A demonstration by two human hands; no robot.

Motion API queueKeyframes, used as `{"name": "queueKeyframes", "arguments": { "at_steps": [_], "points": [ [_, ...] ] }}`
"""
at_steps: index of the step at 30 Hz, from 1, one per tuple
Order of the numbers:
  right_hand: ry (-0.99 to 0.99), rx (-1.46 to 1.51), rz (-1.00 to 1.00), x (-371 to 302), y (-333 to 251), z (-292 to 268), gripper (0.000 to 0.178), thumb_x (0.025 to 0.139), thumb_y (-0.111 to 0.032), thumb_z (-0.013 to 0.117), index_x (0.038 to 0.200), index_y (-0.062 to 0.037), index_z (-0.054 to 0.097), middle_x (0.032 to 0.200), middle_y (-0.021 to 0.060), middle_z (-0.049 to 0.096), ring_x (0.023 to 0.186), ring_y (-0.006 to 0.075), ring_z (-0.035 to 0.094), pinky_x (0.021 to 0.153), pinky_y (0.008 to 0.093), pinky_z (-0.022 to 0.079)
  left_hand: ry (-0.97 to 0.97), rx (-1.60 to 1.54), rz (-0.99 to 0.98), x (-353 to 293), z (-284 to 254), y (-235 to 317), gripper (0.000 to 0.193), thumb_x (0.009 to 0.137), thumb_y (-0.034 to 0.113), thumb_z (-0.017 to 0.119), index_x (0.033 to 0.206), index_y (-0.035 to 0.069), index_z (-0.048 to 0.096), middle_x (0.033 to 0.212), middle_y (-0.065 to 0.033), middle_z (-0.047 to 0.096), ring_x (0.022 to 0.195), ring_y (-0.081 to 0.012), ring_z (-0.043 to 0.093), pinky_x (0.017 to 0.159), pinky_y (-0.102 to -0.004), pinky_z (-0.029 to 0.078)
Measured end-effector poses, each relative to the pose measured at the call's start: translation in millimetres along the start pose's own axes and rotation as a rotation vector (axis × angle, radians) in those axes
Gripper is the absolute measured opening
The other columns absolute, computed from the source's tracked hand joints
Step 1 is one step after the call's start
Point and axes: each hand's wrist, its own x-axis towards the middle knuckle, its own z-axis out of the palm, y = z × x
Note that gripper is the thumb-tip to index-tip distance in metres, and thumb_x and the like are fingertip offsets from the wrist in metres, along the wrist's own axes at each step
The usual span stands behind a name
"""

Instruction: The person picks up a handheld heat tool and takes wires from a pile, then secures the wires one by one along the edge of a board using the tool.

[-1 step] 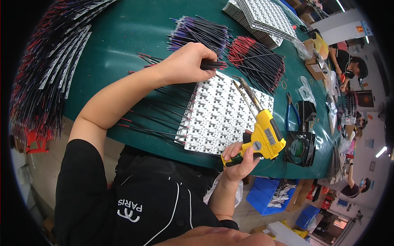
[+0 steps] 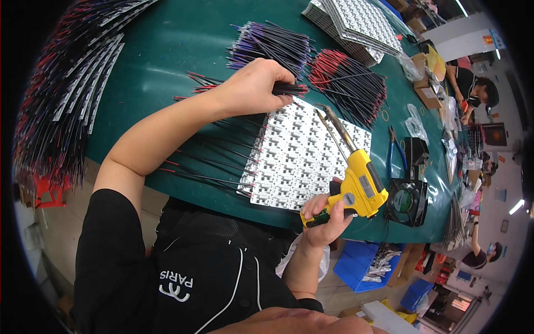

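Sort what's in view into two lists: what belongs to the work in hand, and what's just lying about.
Seemingly in use:
- black wires in the left hand
- yellow gun-shaped tool in the right hand
- white board sheet beneath them

Apparently just lying about:
- blue-handled pliers
- clear plastic bag
- blue bin below the table

The shirt (image 2: 211, 267) bears white capital letters (image 2: 177, 277) and a curved white emblem (image 2: 176, 293), both upside down in this view, while the soldering gun (image 2: 359, 173) carries a round badge (image 2: 348, 199) and a pale rectangular label (image 2: 366, 186) with print too small to read.
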Motion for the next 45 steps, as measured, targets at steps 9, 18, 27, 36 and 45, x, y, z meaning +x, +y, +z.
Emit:
{"name": "queueKeyframes", "arguments": {
  "at_steps": [9, 18, 27, 36, 45],
  "points": [
    [0.029, -0.184, -0.007, -3, -6, 4, 0.039, 0.09, -0.02, 0.045, 0.113, 0.0098, 0.038, 0.055, 0.0074, 0.045, 0.039, 0.0135, 0.043, 0.037, 0.0249, 0.038, 0.003, 0.222, -0.022, 0, 6, 5, 0.023, 0.065, 0.013, 0.064, 0.081, -0.004, 0.061, 0.071, -0.018, 0.057, 0.067, -0.033, 0.056, 0.062, -0.0372, 0.044],
    [0.012, -0.275, 0.029, -6, -6, 5, 0.029, 0.086, -0.016, 0.048, 0.1, 0.0081, 0.042, 0.054, 0.0095, 0.046, 0.039, 0.0145, 0.043, 0.037, 0.0252, 0.039, -0.041, 0.226, -0.048, 1, 6, 4, 0.021, 0.063, 0.012, 0.063, 0.077, -0.003, 0.061, 0.069, -0.0181, 0.057, 0.066, -0.0324, 0.055, 0.062, -0.0376, 0.044],
    [0.021, -0.3, 0.048, -6, -6, 4, 0.028, 0.086, -0.015, 0.048, 0.101, 0.0079, 0.042, 0.055, 0.0106, 0.046, 0.04, 0.0142, 0.043, 0.038, 0.0247, 0.04, -0.043, 0.228, -0.056, 1, 6, 7, 0.021, 0.061, 0.013, 0.064, 0.075, -0.002, 0.063, 0.068, -0.0181, 0.059, 0.068, -0.0325, 0.058, 0.064, -0.0376, 0.046],
    [0.02, -0.295, 0.061, -7, -7, 4, 0.027, 0.086, -0.013, 0.047, 0.103, 0.0075, 0.041, 0.057, 0.0098, 0.045, 0.04, 0.0134, 0.043, 0.038, 0.0245, 0.041, -0.055, 0.196, -0.069, 0, 5, 8, 0.019, 0.061, 0.012, 0.063, 0.074, -0.003, 0.061, 0.065, -0.0187, 0.055, 0.064, -0.0334, 0.054, 0.06, -0.0375, 0.043],
    [-0.06, -0.346, 0.053, -8, -8, 2, 0.024, 0.087, -0.011, 0.048, 0.104, 0.0053, 0.04, 0.061, 0.0098, 0.047, 0.042, 0.0125, 0.044, 0.038, 0.0242, 0.041, -0.024, 0.256, -0.019, -1, 9, 4, 0.018, 0.062, 0.011, 0.062, 0.072, -0.004, 0.059, 0.064, -0.0191, 0.055, 0.063, -0.0346, 0.054, 0.059, -0.0391, 0.043]
  ]
}}
